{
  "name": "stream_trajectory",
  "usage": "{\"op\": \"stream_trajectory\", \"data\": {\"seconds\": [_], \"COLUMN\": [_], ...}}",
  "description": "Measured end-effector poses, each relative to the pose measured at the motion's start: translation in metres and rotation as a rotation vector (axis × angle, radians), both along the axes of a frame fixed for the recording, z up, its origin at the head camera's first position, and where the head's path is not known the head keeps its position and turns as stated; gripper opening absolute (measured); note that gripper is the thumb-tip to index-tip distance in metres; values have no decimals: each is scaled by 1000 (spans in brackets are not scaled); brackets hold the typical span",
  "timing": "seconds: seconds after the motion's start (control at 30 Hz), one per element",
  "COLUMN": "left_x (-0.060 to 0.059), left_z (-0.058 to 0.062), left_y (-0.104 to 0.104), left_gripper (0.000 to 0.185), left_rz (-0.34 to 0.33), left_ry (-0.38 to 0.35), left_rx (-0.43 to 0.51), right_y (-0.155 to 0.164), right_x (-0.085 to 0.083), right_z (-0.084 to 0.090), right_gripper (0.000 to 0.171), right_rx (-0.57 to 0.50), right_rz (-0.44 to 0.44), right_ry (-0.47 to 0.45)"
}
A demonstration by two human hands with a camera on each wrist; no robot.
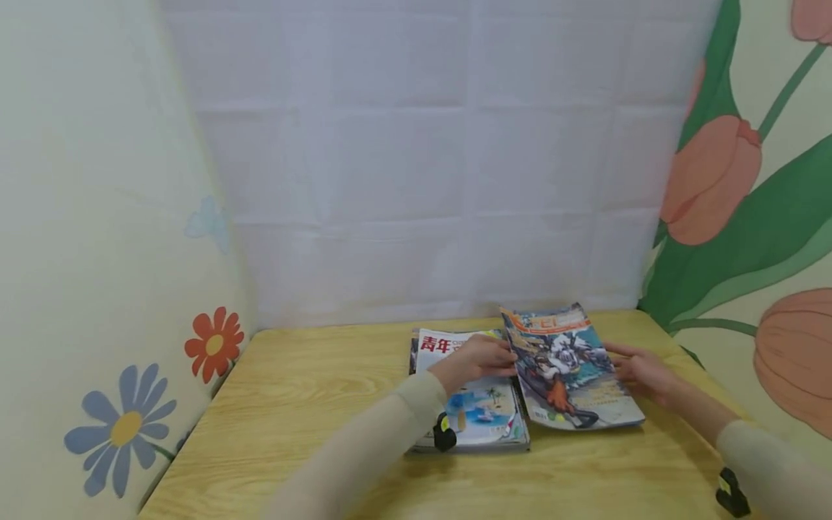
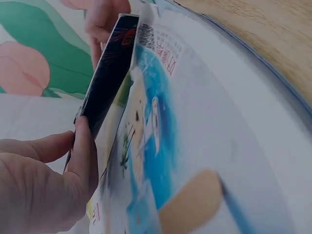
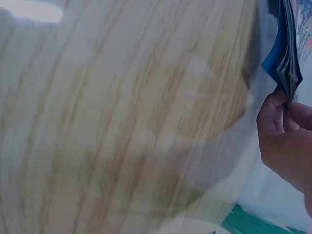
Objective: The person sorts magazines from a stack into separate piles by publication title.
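Two hands hold one comic magazine between them on a wooden table

Left hand (image 1: 477, 359) pinches the left edge of the comic magazine (image 1: 568, 368), thumb and fingers (image 2: 87, 146) clamped on its dark spine, while the right hand (image 1: 640, 370) grips the opposite edge, fingertips (image 3: 274, 105) curled against the page ends. That magazine lies slightly tilted on the table (image 1: 292, 404), its left edge lifted over a stack of magazines (image 1: 471, 415) just beside it, whose top cover shows red characters and a blue beach scene. Behind stands a white cloth backdrop (image 1: 442, 159), with flower-painted walls (image 1: 747, 188) on both sides
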State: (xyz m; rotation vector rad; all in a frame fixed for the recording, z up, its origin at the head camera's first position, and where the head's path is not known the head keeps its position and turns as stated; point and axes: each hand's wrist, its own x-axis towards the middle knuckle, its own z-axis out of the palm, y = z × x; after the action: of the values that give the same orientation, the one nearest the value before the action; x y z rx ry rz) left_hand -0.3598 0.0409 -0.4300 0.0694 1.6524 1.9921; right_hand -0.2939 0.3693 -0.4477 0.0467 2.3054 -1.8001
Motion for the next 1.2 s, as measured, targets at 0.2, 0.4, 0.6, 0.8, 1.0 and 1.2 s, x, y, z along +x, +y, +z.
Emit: {"op": "stream_trajectory", "data": {"seconds": [0.2, 0.4, 0.6, 0.8, 1.0, 1.2], "left_x": [-1, 5, 10, 11, 10, 14], "left_z": [-8, -8, -6, -7, -2, 2], "left_y": [26, 48, 60, 67, 62, 48], "left_gripper": [46, 36, 27, 25, 12, 12], "left_rz": [53, 163, 234, 283, 271, 196], "left_ry": [33, 110, 146, 173, 204, 225], "left_rx": [22, -62, -148, -191, -269, -345], "right_y": [12, 22, 30, 33, 31, 25], "right_x": [-4, -12, -21, -23, -26, -27], "right_z": [1, 4, 11, 19, 28, 33], "right_gripper": [75, 77, 72, 70, 63, 52], "right_rx": [70, 139, 219, 296, 398, 488], "right_rz": [-59, -65, -57, 20, 75, 161], "right_ry": [24, 31, 23, 22, 57, 71]}}
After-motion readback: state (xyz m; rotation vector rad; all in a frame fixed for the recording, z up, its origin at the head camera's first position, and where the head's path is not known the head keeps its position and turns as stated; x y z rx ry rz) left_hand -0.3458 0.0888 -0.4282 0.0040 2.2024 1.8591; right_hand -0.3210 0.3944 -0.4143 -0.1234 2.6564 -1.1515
